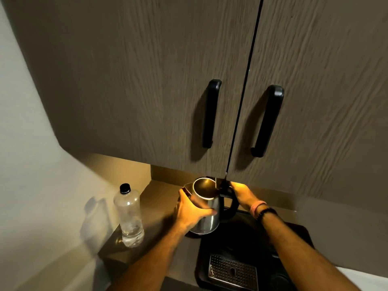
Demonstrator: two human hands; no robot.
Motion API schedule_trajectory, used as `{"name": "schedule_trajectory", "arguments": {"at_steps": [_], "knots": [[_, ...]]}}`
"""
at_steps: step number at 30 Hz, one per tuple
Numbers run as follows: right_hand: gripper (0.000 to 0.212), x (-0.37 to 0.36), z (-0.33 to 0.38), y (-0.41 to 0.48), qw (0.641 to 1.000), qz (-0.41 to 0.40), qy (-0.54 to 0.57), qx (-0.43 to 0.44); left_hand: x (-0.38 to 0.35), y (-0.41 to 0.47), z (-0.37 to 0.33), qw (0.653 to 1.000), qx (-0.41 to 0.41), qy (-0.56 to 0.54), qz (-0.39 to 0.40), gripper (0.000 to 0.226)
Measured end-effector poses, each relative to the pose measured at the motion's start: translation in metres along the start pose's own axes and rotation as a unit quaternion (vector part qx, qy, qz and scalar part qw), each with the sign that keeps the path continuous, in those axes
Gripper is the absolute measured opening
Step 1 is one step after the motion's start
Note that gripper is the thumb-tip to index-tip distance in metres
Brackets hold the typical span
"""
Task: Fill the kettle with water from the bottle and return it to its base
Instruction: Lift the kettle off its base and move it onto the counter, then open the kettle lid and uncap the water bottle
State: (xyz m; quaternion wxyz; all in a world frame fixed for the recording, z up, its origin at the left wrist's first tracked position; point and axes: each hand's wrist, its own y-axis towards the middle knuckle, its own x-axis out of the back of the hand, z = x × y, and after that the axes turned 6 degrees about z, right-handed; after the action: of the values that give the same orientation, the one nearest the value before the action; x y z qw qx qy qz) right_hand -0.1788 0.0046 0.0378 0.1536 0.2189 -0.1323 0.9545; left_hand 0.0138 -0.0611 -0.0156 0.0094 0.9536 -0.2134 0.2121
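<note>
A steel kettle [207, 219] with a black handle stands on the counter under the cabinets, its lid up and its mouth showing. My left hand [190, 211] wraps around the kettle's body from the left. My right hand [241, 194] grips the black handle on the right side. A dark base [194, 235] shows as a rim under the kettle. A clear plastic bottle [129, 215] with a black cap stands upright to the left, apart from both hands, with a little water at the bottom.
Two wood-grain cabinet doors [147, 80] with black handles hang low, right above the kettle. A black tray [237, 244] lies in front, holding a machine with a metal drip grate [233, 271]. A pale wall [25, 164] closes the left side.
</note>
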Motion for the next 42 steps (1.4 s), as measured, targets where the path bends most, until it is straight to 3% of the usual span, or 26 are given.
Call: {"name": "schedule_trajectory", "arguments": {"at_steps": [3,8,16,19,21,23,25,27,29,33,36,42], "knots": [[0.045,-0.036,0.016,0.008,0.996,0.043,-0.034,0.063,0.028,0.005,0.025,0.999,0.04,-0.013,-0.007,0.153],[0.036,-0.078,0.02,0.019,0.964,0.113,-0.2,0.132,0.05,0.004,0.06,0.995,0.1,-0.004,-0.01,0.17],[0.04,-0.111,0.012,0.03,0.964,0.122,-0.196,0.129,0.061,0.0,0.09,0.994,0.102,-0.023,-0.025,0.149],[0.044,-0.113,0.011,0.032,0.976,0.124,-0.146,0.103,0.064,-0.009,0.082,0.995,0.094,-0.012,-0.009,0.14],[0.047,-0.114,0.009,0.033,0.978,0.12,-0.136,0.104,0.07,-0.02,0.071,0.996,0.084,0.033,-0.012,0.122],[0.049,-0.116,0.006,0.034,0.972,0.123,-0.159,0.119,0.083,-0.035,0.057,0.99,0.029,0.124,-0.066,0.071],[0.052,-0.119,0.006,0.034,0.972,0.122,-0.155,0.13,0.102,-0.047,0.042,0.961,-0.09,0.189,-0.182,0.021],[0.053,-0.12,0.008,0.035,0.984,0.103,-0.09,0.117,0.126,-0.049,0.028,0.912,-0.186,0.188,-0.313,0.009],[0.053,-0.123,0.009,0.035,0.991,0.087,-0.039,0.098,0.152,-0.043,0.018,0.893,-0.204,0.165,-0.364,0.012],[0.069,-0.123,0.01,0.032,0.988,0.107,-0.065,0.092,0.184,-0.024,0.024,0.943,-0.097,0.185,-0.261,0.043],[0.073,-0.123,0.012,0.031,0.989,0.116,-0.051,0.075,0.193,-0.017,0.03,0.97,-0.072,0.163,-0.165,0.041],[0.071,-0.122,0.009,0.034,0.99,0.116,-0.052,0.065,0.201,-0.012,0.036,0.974,-0.07,0.14,-0.165,0.034]]}}
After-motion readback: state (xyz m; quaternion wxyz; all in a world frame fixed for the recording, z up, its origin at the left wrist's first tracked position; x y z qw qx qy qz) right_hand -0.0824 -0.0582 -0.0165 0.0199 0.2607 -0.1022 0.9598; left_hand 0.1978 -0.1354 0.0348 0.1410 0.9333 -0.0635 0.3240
